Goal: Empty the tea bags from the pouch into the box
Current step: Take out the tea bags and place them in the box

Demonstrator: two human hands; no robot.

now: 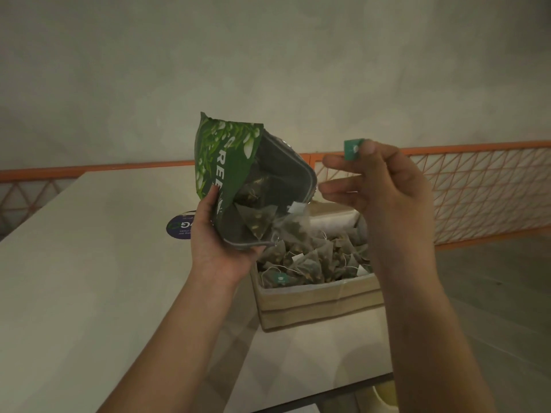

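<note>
My left hand grips a green tea pouch, tilted with its open mouth facing right and down over the box. Several pyramid tea bags sit at the pouch's mouth, one partly out. My right hand is raised beside the pouch and pinches a small green tea bag tag between thumb and forefinger. Below stands a beige cardboard box on the white table, holding a heap of several tea bags.
A round dark blue sticker lies on the table behind my left hand. An orange wire-mesh railing runs along the table's far edge, with a grey wall behind. The table's near edge runs at the lower right.
</note>
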